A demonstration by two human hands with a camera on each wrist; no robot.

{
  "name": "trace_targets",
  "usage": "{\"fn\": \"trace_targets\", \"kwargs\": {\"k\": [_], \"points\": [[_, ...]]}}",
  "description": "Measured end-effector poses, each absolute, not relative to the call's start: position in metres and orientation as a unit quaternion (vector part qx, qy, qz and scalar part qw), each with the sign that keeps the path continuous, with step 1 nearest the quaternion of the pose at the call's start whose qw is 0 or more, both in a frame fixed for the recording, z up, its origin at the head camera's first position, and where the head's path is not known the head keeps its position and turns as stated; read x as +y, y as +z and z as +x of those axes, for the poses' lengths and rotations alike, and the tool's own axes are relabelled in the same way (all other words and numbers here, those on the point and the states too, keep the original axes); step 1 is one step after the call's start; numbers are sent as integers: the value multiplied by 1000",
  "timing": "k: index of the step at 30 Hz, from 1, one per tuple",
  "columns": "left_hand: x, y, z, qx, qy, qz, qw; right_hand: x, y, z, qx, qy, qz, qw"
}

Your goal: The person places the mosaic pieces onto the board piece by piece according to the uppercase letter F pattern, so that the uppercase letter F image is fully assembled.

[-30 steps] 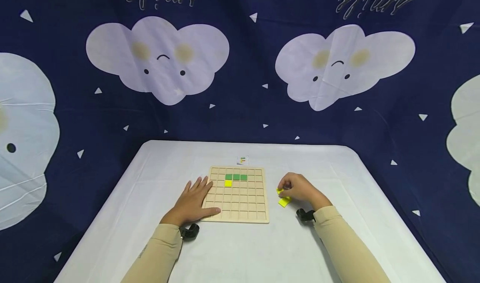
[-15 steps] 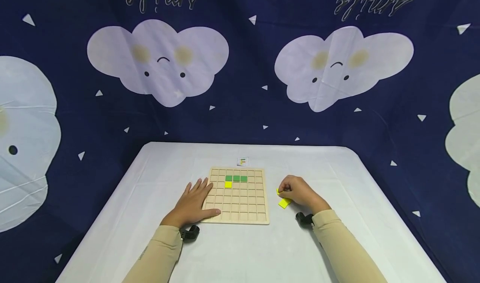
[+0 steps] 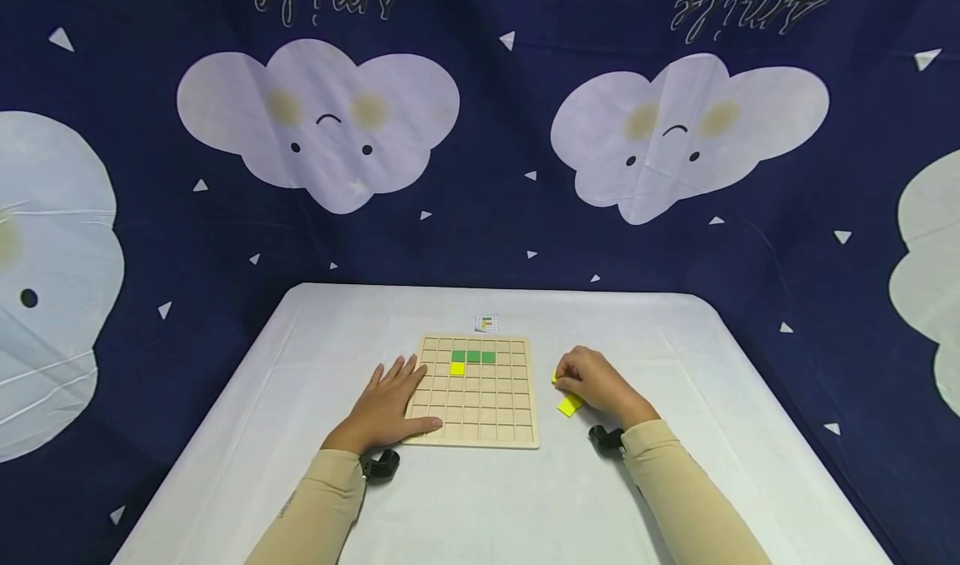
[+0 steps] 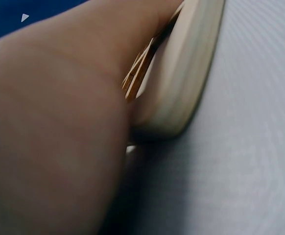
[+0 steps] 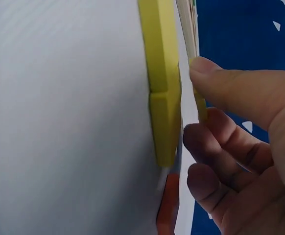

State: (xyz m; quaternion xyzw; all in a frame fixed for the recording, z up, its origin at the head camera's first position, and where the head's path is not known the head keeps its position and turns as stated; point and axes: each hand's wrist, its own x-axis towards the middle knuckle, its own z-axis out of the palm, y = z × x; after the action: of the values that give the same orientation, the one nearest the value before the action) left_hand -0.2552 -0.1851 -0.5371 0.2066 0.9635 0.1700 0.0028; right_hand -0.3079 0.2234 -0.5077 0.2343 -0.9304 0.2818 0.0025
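My left hand (image 3: 381,408) lies on the left edge of a wooden grid board (image 3: 487,412), its fingers spread and straight. In the left wrist view, the base of the hand covers the near corner of the board. On the grid sit several green tiles (image 3: 473,357) in a row, with one yellow tile below the leftmost. Right of the board, my right hand (image 3: 597,382) pinches a square yellow tile (image 5: 201,108) between thumb and fingers. Just under that hand are loose yellow tiles (image 3: 569,405) on the table, partly hidden by it.
A small printed card (image 3: 487,323) with a coloured grid pattern lies behind the board on the white table (image 3: 360,311). An orange-red tile (image 5: 168,205) shows near the loose yellow ones in the right wrist view. A dark blue cloud-patterned cloth (image 3: 495,132) hangs behind.
My right hand has shifted slightly left with the pinched yellow tile, closing its fingertips nearer together. My left hand and the tiles on the board stay in place.
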Motion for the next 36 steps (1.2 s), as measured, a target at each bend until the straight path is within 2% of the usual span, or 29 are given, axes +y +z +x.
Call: {"fn": "trace_targets", "kwargs": {"k": [10, 36], "points": [[-185, -537, -256, 965, 166, 204, 4, 205, -505, -309, -920, 296, 252, 51], [-186, -538, -256, 965, 159, 207, 5, 76, -501, -306, -902, 255, 348, 7]]}}
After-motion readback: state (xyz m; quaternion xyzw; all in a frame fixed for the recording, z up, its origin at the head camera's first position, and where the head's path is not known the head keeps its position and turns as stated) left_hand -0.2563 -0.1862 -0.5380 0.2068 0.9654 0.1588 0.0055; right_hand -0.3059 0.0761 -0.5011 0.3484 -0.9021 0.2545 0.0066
